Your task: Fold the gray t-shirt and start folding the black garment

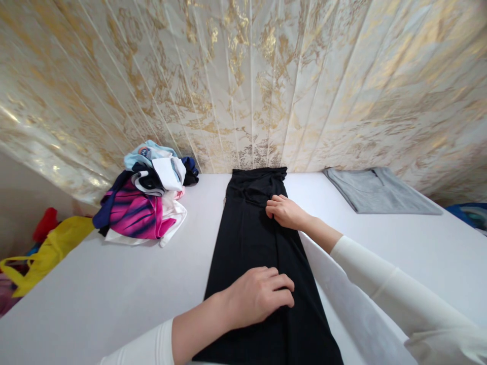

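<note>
A long black garment (251, 243) lies lengthwise down the middle of the white table, bunched at its far end and wider toward me. Whether it is trousers or a skirt, I cannot tell. My right hand (285, 210) is at the garment's right edge near the bunched part, its fingers closed on the black cloth. Closer to me, my left hand (261, 294) rests over the middle of the garment with loosely bent fingers slightly apart. No grasped cloth shows in it.
A heap of mixed clothes (140, 197) sits on the table (152, 289) at the left. Toward the back right lies a folded grey cloth (384, 190). Behind the table hangs a gold-patterned curtain (243, 86). A yellow bag (57, 248) is beyond the left edge.
</note>
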A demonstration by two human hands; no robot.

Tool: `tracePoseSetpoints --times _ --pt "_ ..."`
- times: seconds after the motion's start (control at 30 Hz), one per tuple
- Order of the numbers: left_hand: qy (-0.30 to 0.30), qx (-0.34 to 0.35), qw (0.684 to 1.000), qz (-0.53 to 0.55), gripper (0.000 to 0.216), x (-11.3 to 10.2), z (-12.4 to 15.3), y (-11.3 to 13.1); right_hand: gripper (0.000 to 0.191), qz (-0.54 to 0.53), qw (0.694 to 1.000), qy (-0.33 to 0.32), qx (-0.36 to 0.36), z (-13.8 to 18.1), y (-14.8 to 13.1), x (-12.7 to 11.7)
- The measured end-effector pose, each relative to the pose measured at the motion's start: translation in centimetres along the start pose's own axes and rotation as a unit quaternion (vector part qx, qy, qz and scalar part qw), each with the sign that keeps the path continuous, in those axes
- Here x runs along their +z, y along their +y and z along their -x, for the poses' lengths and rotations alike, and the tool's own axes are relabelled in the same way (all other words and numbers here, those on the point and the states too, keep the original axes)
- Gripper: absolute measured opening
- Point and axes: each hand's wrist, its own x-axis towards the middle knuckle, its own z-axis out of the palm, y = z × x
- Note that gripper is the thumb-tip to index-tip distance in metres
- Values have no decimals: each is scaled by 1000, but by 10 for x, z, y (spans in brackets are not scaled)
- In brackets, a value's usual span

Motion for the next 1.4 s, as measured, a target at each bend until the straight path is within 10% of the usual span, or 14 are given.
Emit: tracePoseSetpoints --times 0.47,0.73,1.1,1.4 --pt "-64 30 997 33 7 -12 5 20 38 -26 993 62 92 1 0 9" --pt "-14 79 994 -78 15 21 8 44 25 -99 916 57 385 18 48 12" --pt "-48 125 989 -60 10 14 -27 21 32 -118 892 -21 436 0 79 13" --pt "-33 111 992 -46 38 53 -12 18 21 -70 902 -14 425 -18 89 26"
